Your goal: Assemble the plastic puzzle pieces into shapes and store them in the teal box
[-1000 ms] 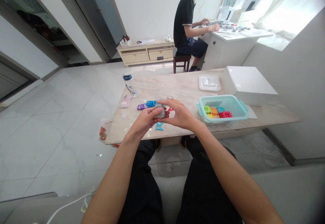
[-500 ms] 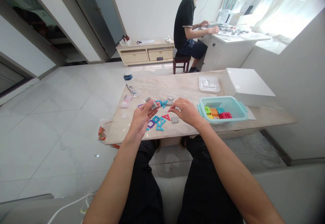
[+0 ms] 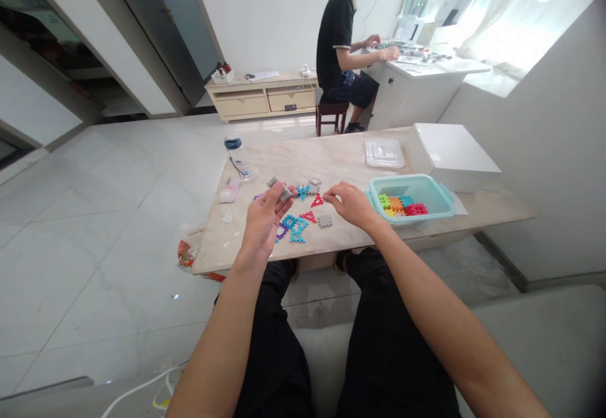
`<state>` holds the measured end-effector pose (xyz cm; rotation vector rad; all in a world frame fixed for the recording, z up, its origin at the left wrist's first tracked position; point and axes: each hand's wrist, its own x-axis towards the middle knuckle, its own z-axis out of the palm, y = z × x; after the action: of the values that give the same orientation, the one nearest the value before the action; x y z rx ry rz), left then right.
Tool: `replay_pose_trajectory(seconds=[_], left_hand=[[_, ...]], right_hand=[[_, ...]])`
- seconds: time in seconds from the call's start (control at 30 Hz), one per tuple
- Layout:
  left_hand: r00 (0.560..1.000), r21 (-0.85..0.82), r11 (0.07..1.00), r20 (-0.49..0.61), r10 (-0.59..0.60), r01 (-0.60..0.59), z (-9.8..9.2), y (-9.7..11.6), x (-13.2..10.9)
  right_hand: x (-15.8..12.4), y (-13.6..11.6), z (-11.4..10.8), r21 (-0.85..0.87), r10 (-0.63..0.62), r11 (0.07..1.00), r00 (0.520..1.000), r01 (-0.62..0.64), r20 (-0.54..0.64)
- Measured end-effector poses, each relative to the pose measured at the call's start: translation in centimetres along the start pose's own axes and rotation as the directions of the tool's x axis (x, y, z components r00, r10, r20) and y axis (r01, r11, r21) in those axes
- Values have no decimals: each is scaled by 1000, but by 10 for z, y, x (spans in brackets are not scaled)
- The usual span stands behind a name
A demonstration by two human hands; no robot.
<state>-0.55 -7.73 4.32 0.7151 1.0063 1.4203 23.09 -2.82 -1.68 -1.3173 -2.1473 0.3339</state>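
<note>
My left hand (image 3: 263, 219) is closed on a small stack of grey puzzle tiles (image 3: 280, 188), held above the table between thumb and fingers. To the right, my right hand (image 3: 351, 204) hovers with curled fingers slightly apart and nothing visible between them. Just left of its fingertips is a red triangular tile (image 3: 317, 200). A second red triangle (image 3: 308, 216) and a grey square tile (image 3: 325, 221) lie nearer to me. Blue notched tiles (image 3: 298, 234) and a purple tile (image 3: 281, 231) lie below my left hand. More blue tiles (image 3: 302, 192) are partly behind its fingertips.
A teal tub (image 3: 445, 206) with colourful tiles stands at right, before a white box (image 3: 449, 149). A clear lid (image 3: 384, 153) lies behind it. At left are a bottle (image 3: 239, 159), a pink packet (image 3: 230, 191) and a white piece (image 3: 228, 218). Another person (image 3: 338, 39) sits at a far desk.
My right hand has moved slightly right relative to the tiles, and the red triangle by its fingertips now shows fully. My left hand still holds the grey stack. The camera view has shifted a little.
</note>
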Motion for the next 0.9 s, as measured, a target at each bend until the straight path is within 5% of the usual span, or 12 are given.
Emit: replay_pose_trajectory(seconds=[0.13, 0.33, 0.53, 0.9], left_hand=[[1000, -54, 998, -2, 12, -12, 2, 4, -3], [997, -97, 994, 54, -49, 54, -7, 9, -10], [994, -129, 987, 55, -93, 99, -24, 17, -11], [993, -160, 981, -11, -114, 111, -54, 28, 0]], right_hand=[[1, 21, 20, -71, 231, 971, 973, -228, 32], [22, 75, 59, -207, 477, 872, 865, -444, 156], [53, 103, 86, -300, 477, 863, 851, -406, 219], [120, 100, 126, -391, 280, 911, 896, -134, 345]])
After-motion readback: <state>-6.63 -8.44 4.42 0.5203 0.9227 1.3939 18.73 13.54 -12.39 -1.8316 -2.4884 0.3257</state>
